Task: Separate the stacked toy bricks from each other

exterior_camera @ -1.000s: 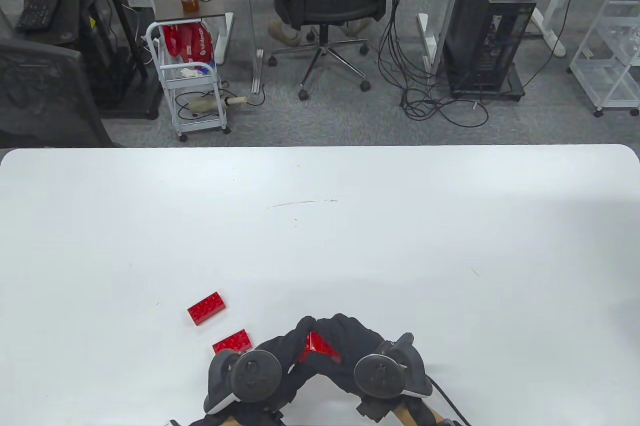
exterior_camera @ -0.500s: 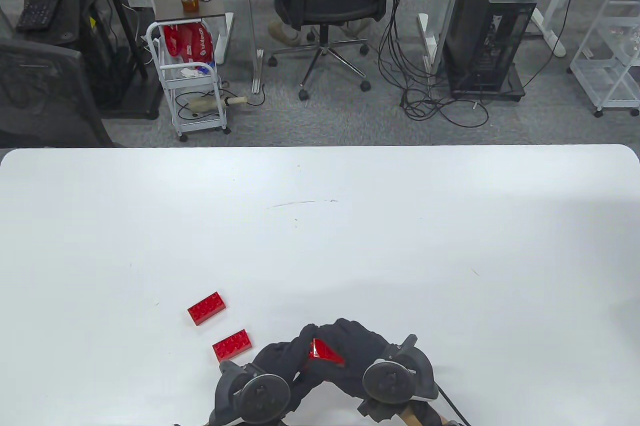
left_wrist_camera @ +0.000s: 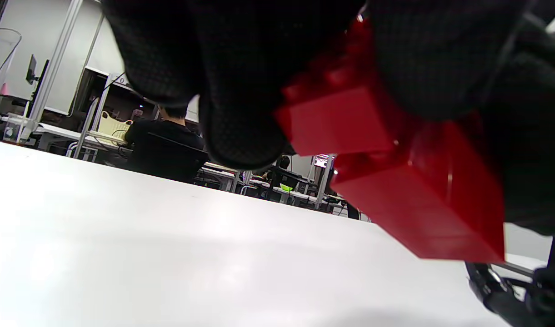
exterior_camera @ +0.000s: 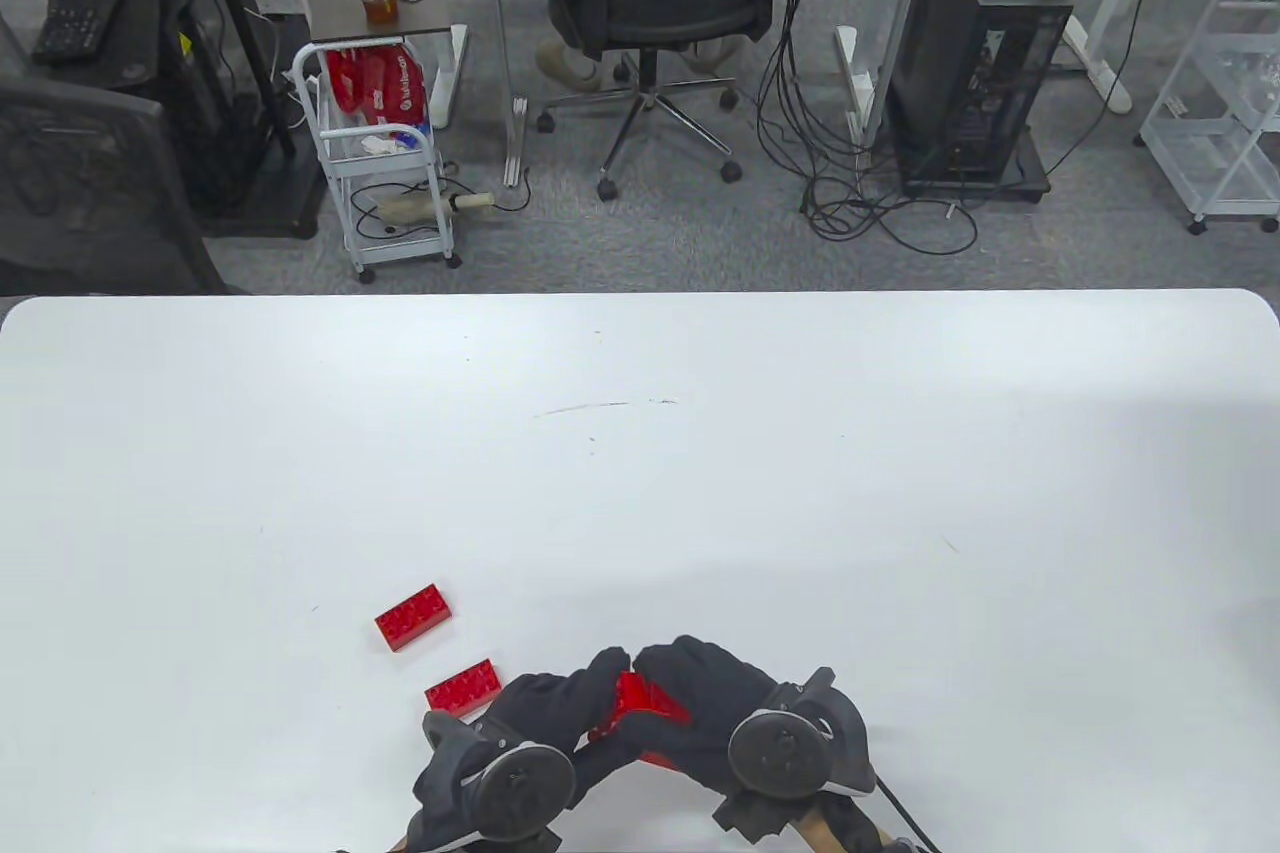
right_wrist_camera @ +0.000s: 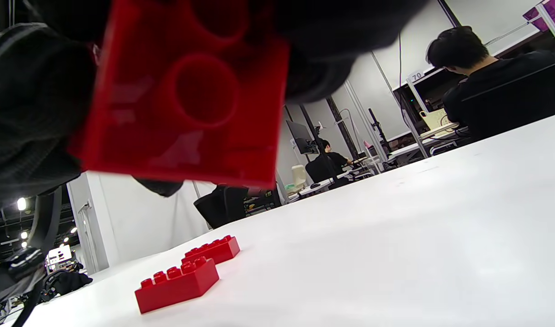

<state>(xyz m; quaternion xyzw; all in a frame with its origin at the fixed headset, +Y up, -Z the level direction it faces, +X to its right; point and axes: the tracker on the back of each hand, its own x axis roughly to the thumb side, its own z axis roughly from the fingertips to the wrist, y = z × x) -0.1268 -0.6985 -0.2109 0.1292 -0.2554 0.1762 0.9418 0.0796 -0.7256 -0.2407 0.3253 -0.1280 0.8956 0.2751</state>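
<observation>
Both gloved hands hold a stack of red toy bricks (exterior_camera: 640,705) just above the table's near edge. My left hand (exterior_camera: 560,705) grips it from the left, my right hand (exterior_camera: 690,693) from the right. In the left wrist view the stack (left_wrist_camera: 395,181) shows as two bricks, the upper one tilted off the lower with a gap on one side. In the right wrist view its hollow underside (right_wrist_camera: 186,91) fills the top left. Two single red bricks lie on the table to the left, one (exterior_camera: 463,688) beside my left hand, one (exterior_camera: 412,617) farther out.
The white table (exterior_camera: 640,453) stretches away beyond the hands. The two loose bricks also show in the right wrist view, the nearer (right_wrist_camera: 177,284) and the farther (right_wrist_camera: 212,250). Office chairs, carts and cables stand on the floor past the far edge.
The hands have turned the held bricks: more of the red top shows now. The left hand dropped slightly toward the near edge. The loose bricks have not moved.
</observation>
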